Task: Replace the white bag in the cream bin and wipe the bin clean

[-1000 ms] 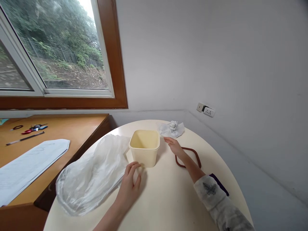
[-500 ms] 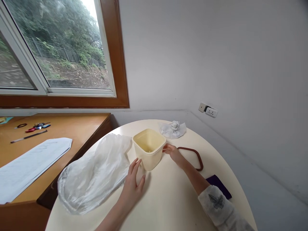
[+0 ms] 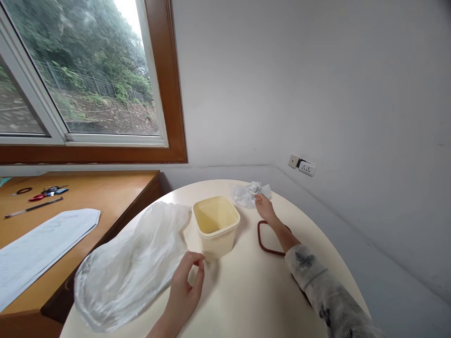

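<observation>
And here's the right hand (image 3: pixel 266 208), fingers bunched at the near right side of the small, knotted, translucent white plastic bag (image 3: pixel 242 195); whether they grip it, I can't tell. The bag sits at the table's far edge, stretching left to right, ahead and slightly left of that hand, clearly the nearer one. The left hand (image 3: pixel 185 284) curls loosely, thumb near fingertips, nothing visible inside, by the base of the square, pale-yellow plastic container (image 3: pixel 218 242).
</observation>
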Available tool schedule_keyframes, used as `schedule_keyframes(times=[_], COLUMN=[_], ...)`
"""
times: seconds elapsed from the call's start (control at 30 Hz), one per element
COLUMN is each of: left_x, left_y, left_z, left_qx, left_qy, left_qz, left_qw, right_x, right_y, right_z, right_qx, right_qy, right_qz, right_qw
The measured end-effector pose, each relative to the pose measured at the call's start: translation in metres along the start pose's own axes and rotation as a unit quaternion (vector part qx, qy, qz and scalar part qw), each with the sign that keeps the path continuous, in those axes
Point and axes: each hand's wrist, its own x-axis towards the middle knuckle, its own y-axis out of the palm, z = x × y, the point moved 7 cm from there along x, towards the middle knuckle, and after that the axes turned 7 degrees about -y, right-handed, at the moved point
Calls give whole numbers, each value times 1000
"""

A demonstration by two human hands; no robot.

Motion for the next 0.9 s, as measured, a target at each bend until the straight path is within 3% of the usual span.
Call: schedule_keyframes(times=[0.13, 0.2, 0.5, 0.9], left_x=[-8, -13, -16, -9], left_y=[29, 38, 42, 38], left_z=[-1, 3, 27, 29], left_qx=[-5, -7, -2, -12], left_qy=[14, 18, -24, -47], left_qz=[169, 208, 224, 203], left_qw=[986, 978, 974, 978], right_x=[20, 25, 33, 49], right_y=[0, 4, 13, 15], right_z=[-11, -14, -11, -18], right_qx=[-89, -124, -214, -195], right_qy=[10, 12, -7, 14], right_qz=[-30, -33, -84, -132], right_qw=[995, 992, 973, 972])
